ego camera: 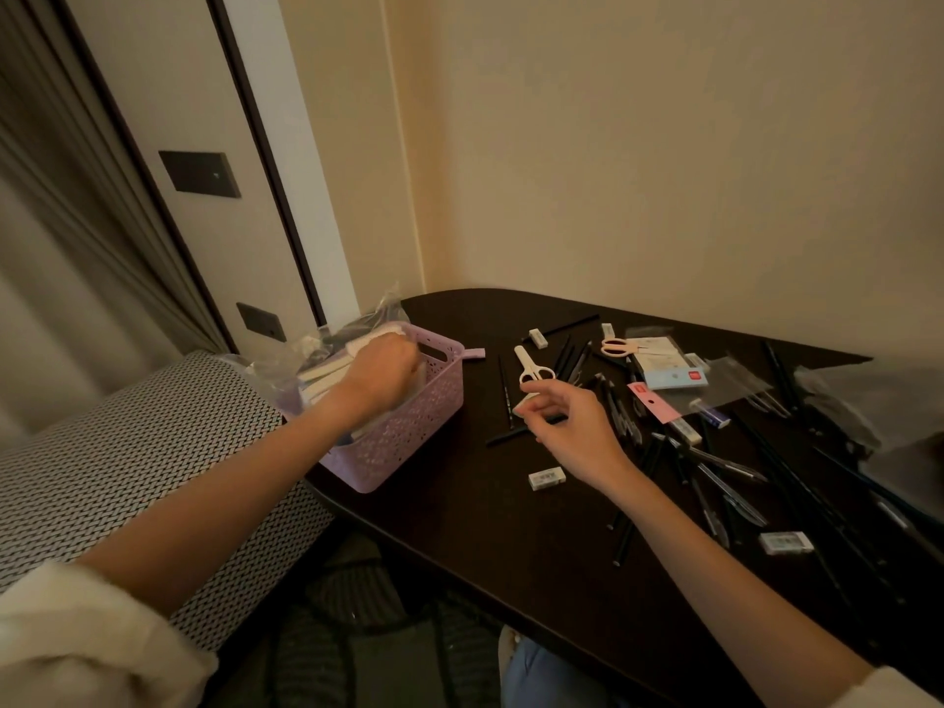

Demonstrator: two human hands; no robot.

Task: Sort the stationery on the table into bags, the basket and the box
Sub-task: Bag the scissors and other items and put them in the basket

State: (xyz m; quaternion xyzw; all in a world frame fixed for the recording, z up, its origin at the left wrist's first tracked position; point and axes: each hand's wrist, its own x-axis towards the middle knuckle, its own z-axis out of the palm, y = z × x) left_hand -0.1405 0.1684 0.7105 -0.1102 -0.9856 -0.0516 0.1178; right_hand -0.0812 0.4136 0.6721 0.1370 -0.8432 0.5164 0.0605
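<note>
A lilac perforated basket [408, 442] stands at the left end of the dark table [485, 528], packed with notepads and clear bags. My left hand [380, 373] reaches into it, fingers curled down among the contents; what it grips is hidden. My right hand [572, 431] hovers over the table and pinches a small white eraser [526, 402] between thumb and fingertips. White scissors [531, 367] lie just beyond it. Pink-handled scissors [620, 345] rest on packaged notes further back. Black pens and pencils [715, 467] are scattered to the right, with loose erasers [546, 477] among them.
Clear plastic bags [740, 380] lie at the table's far right. A patterned cushioned seat [127, 452] sits left of the table, close under the basket. The wall stands close behind the table. A pink tag [654, 401] lies amid the pens.
</note>
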